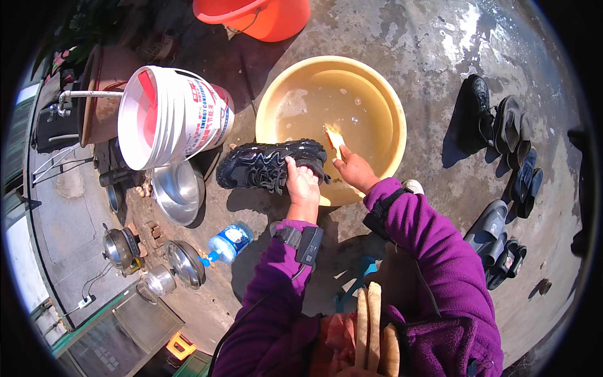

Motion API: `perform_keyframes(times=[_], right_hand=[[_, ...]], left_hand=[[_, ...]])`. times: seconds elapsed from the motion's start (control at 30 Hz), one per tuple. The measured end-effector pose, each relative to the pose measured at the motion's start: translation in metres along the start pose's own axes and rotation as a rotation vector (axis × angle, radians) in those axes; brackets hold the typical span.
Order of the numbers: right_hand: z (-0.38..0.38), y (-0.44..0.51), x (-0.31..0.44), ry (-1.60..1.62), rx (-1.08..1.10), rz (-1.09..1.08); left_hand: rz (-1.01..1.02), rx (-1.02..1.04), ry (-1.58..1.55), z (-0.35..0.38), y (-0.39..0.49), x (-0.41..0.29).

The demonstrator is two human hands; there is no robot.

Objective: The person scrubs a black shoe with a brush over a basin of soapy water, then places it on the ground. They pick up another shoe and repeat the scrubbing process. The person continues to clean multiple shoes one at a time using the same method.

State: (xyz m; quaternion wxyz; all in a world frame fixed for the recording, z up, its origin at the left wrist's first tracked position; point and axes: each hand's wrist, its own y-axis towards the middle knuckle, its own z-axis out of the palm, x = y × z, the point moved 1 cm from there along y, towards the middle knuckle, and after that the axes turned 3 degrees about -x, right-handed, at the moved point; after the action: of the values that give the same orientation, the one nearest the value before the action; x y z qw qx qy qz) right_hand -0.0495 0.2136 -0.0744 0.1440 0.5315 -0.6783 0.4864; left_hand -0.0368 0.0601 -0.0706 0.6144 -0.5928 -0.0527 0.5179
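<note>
A black lace-up shoe [271, 165] lies on its side over the near left rim of a yellow plastic basin [400, 125], its toe pointing left. My left hand [303, 186] grips the shoe at its ankle opening, thumb on the upper. Cloudy brownish water with some foam stands in the basin. Over this water my right hand [355, 169] holds a small scrubbing brush [335, 140] by its pale handle. The brush head is wet and lies just right of the shoe's heel, apart from it. Its bristles are only partly visible.
A white plastic bucket [176, 118] stands left, beside a metal basin [176, 193]. An orange-red bucket [273, 19] is beyond the yellow basin. A plastic bottle [231, 242] lies near my left forearm. Several shoes and slippers [487, 226] line the right. Metal pots [183, 264] sit lower left.
</note>
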Motion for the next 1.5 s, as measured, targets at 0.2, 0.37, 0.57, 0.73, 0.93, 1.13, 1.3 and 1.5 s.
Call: perform_keyframes(times=[0.2, 0.37, 0.57, 0.73, 0.93, 1.13, 1.3, 1.5], right_hand=[[-0.047, -0.057, 0.008, 0.602, 0.508, 0.282], [-0.018, -0.040, 0.035, 0.096, 0.289, -0.150], [-0.011, 0.007, 0.014, 0.179, 0.201, 0.100], [-0.052, -0.055, 0.004, 0.664, 0.501, 0.406], [-0.017, -0.046, 0.047, 0.541, 0.357, 0.111], [0.010, -0.001, 0.025, 0.676, 0.293, 0.356], [0.011, -0.016, 0.030, 0.899, 0.477, 0.494], [0.015, 0.001, 0.044, 0.960, 0.493, 0.471]], left_hand=[[0.003, 0.007, 0.090, 0.000, 0.011, 0.009], [-0.025, 0.104, -0.007, -0.010, 0.010, 0.015], [-0.024, -0.094, 0.190, -0.024, 0.003, 0.006], [-0.001, -0.004, 0.070, -0.005, 0.001, 0.008], [0.015, 0.045, 0.001, 0.000, -0.004, -0.001], [-0.050, -0.098, 0.061, -0.005, -0.026, -0.017], [0.073, 0.008, -0.131, -0.009, -0.059, -0.046], [0.095, -0.023, 0.384, -0.021, -0.073, -0.036]])
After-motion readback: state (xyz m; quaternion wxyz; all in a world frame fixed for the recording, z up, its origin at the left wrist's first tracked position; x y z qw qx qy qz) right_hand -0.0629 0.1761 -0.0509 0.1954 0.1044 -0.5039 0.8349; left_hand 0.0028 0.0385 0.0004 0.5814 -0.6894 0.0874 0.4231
